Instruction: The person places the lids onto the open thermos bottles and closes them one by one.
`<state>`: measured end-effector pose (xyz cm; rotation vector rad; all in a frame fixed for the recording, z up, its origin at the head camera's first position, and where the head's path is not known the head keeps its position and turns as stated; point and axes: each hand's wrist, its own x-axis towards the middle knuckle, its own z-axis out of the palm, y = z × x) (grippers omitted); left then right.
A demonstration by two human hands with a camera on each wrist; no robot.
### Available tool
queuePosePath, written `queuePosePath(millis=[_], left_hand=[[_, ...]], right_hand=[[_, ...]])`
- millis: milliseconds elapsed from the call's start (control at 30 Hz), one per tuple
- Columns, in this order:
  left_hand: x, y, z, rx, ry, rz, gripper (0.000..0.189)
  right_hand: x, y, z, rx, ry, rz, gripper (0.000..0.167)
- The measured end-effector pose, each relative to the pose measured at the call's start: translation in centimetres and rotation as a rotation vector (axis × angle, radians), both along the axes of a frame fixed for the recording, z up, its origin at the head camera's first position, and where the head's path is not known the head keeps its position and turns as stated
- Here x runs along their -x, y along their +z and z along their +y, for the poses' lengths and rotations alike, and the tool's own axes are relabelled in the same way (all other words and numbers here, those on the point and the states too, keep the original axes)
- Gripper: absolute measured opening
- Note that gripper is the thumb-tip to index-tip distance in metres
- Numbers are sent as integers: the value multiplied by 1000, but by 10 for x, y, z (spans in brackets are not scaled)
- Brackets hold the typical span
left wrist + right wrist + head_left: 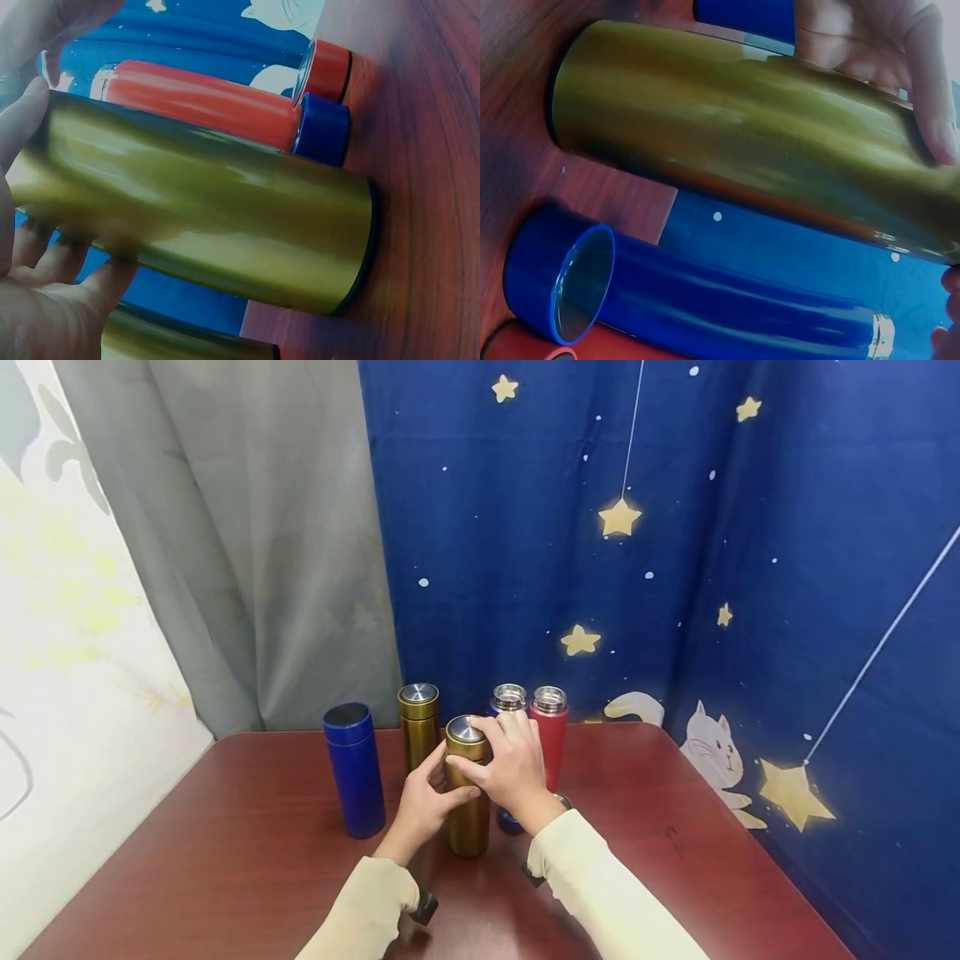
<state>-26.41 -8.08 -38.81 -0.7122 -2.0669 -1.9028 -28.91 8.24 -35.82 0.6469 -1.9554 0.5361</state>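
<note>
A gold vacuum flask [468,831] with a silver-topped lid [467,729] stands upright near the middle of the table. My left hand [420,810] grips its body from the left, the thumb lying across the near side. From the right, my right hand [513,764] grips the lid at the top, its fingers over the far rim and its thumb on the near side. In the left wrist view the flask's gold body [202,202] fills the middle. The right fingertips are mostly out of the right wrist view.
A capped blue flask [356,785] stands at left, a second gold flask [420,727] behind. At right, a red flask [551,743] and another blue flask [735,296] show bare steel mouths. A blue lid [322,131] and red lid [328,71] sit before them.
</note>
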Motion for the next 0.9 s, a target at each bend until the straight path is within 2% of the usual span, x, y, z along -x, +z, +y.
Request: queuePosePath(millis=[100, 233, 333, 467, 567, 633, 733, 900], left_hand=[[1, -1, -1, -6, -17, -17, 86], [3, -1, -3, -3, -54, -51, 86], [4, 1, -6, 8, -75, -62, 85], [4, 3, -9, 37, -81, -65, 84], [3, 3, -10, 45, -83, -69, 83], [3, 4, -10, 46, -89, -70, 83], [3, 3, -9, 41, -92, -63, 82], [1, 3, -8, 27, -81, -54, 82]], right_hand=[[-2, 1, -2, 44, 32, -152, 57], [-6, 4, -5, 144, 137, -362, 57], [-6, 8, -3, 181, 276, -495, 63], [-2, 7, 7, 168, 469, -573, 62], [0, 6, 13, 158, 539, -558, 55], [0, 6, 15, 147, 528, -543, 53], [-1, 6, 16, 75, 453, -477, 53], [-1, 5, 14, -31, 305, -272, 54]])
